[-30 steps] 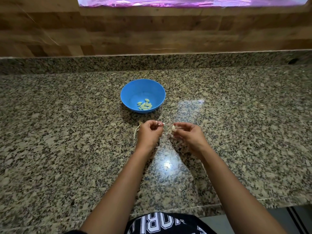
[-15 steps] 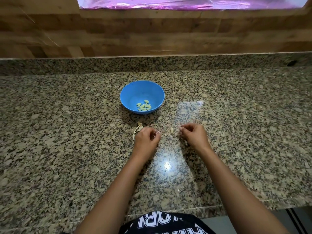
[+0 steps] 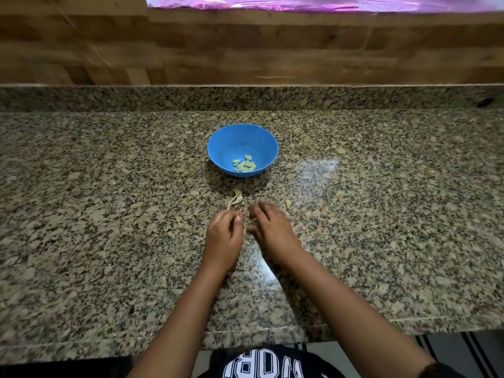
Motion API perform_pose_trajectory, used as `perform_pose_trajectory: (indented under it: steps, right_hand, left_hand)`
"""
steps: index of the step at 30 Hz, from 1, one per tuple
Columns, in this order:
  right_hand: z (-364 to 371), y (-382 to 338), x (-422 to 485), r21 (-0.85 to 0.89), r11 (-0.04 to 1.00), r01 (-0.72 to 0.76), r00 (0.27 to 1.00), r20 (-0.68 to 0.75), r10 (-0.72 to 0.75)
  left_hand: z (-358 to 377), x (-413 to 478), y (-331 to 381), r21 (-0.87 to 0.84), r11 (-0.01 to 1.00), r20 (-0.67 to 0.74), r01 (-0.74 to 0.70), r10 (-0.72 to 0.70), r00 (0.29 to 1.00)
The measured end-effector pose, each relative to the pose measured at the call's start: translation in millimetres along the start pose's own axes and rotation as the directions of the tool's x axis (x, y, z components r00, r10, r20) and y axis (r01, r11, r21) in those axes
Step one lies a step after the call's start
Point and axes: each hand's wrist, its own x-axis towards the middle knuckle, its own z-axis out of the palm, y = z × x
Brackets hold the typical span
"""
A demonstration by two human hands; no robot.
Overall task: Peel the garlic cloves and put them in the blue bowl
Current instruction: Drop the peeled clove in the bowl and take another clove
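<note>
Beyond both sets of fingertips, on the granite counter [image 3: 109, 241]: the blue bowl [image 3: 218, 148], well apart from the hands and straight ahead of them. A small heap of peeled cloves [image 3: 244, 165] lies in its bottom.

Left hand [image 3: 225, 236]: fingers curled, tips drawn against the thumb. Cannot tell whether they pinch anything.

Right hand [image 3: 274, 233]: blurred, fingers [image 3: 261, 211] stretched forward and low over the counter, gripping nothing visible.

Strip of papery skin [image 3: 235, 200]: just beyond the left fingertips, between them and the bowl.

Loose garlic clove [image 3: 288, 203]: just beyond the right fingertips and off to their right, apart from them. Its long axis runs roughly away from the person. Too small to tell which end is the tip, or whether skin remains.

Judgement: right hand is the nearer; a short reach forward and rightward would pick the clove up across its narrow width.
</note>
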Motion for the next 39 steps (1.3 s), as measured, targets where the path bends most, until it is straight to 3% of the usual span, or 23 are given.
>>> perform_pose_trajectory:
  steps: [3,7,9,12,15,19,22,27,30,35,39]
  right_hand:
    - [-7.8,-0.9,-11.3,0.154,0.988,0.021,1.000,0.000,-0.021]
    - [-17.0,-2.7,-40.0,0.081,0.989,0.127,0.991,-0.058,-0.122]
    - [-21.4,-4.7,-45.2,0.095,0.994,0.060,0.993,-0.106,-0.050]
    - [-31.4,-2.5,-45.3,0.318,0.929,-0.190,0.950,-0.178,0.256]
    - [-41.2,6.1,-46.2,0.566,0.743,-0.357,0.836,-0.161,0.525]
    - [-46.7,17.5,-48.7,0.733,0.558,-0.390,0.733,-0.120,0.669]
    - [-47.6,20.4,-53.7,0.794,0.481,-0.371,0.710,-0.090,0.698]
    - [-47.7,26.5,-70.2,0.817,0.449,-0.361,0.727,-0.055,0.684]
    - [-49.4,29.4,-79.3,0.835,0.425,-0.348,0.753,-0.021,0.658]
    - [-53.5,22.5,-90.5,0.847,0.411,-0.337,0.815,0.043,0.578]
    - [-49.3,-6.7,-85.8,0.846,0.404,-0.349,0.871,0.133,0.473]
  left_hand:
    - [-6.0,-5.5,-4.6,0.006,0.999,0.019,-0.035,0.035,0.999]
    - [-4.9,-17.5,-11.6,0.153,0.986,0.237,-0.074,0.036,0.971]
    - [-2.2,-19.6,-16.2,0.322,0.929,0.401,-0.182,0.040,0.915]
    - [9.0,-14.9,-16.9,0.498,0.792,0.520,-0.353,0.053,0.852]
    - [29.7,4.0,-3.0,0.506,0.769,0.503,-0.390,0.103,0.858]
    - [57.1,30.9,15.2,0.469,0.777,0.507,-0.419,0.151,0.849]
    - [62.7,27.7,21.7,0.426,0.784,0.476,-0.451,0.229,0.849]
    - [64.3,-13.0,18.8,0.219,0.829,0.387,-0.514,0.410,0.826]
    - [63.0,-32.3,23.1,0.191,0.868,0.287,-0.458,0.397,0.872]
    - [57.6,-50.5,29.1,0.329,0.875,0.237,-0.355,0.287,0.928]
    - [22.2,-67.4,33.1,0.125,0.991,0.026,0.038,-0.041,0.999]
